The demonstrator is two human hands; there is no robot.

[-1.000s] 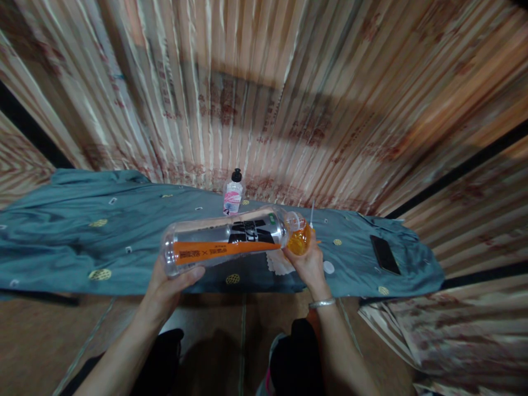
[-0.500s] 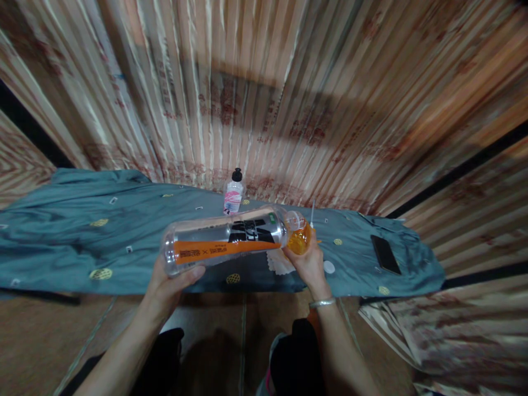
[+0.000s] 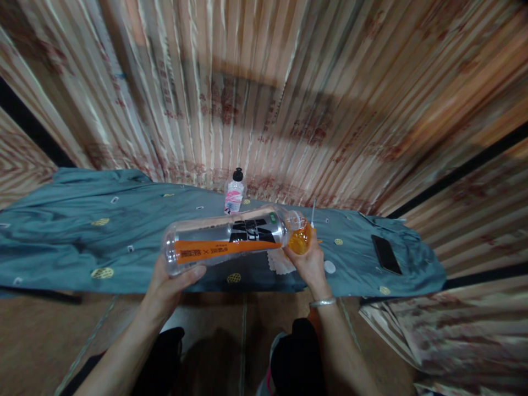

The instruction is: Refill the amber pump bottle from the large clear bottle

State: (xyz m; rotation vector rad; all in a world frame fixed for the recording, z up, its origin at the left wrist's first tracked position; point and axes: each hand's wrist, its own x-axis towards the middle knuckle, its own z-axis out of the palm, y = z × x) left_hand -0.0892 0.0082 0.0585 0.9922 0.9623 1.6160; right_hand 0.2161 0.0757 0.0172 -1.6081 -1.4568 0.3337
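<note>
My left hand point(image 3: 175, 280) is closed around the base end of a large clear plastic bottle point(image 3: 218, 242) with an orange and black label. The bottle lies nearly level in the air, its neck pointing right. At that end my right hand point(image 3: 308, 261) is wrapped around a small clear container point(image 3: 297, 237) with orange liquid in it. The bottle's mouth meets the container's top; whether they touch I cannot tell. A silvery bracelet point(image 3: 323, 302) circles my right wrist. Below the bottle's neck a pale scalloped cloth or tissue point(image 3: 280, 263) is partly hidden.
A clear bottle with a black cap and pink label point(image 3: 234, 198) stands at the back of the cloth-covered table point(image 3: 136, 236). To the right lie a white disc point(image 3: 329, 267) and a black phone point(image 3: 386, 254). A thin white stick point(image 3: 313, 213) rises behind my right hand. Curtain-like sheeting point(image 3: 256, 99) hangs behind.
</note>
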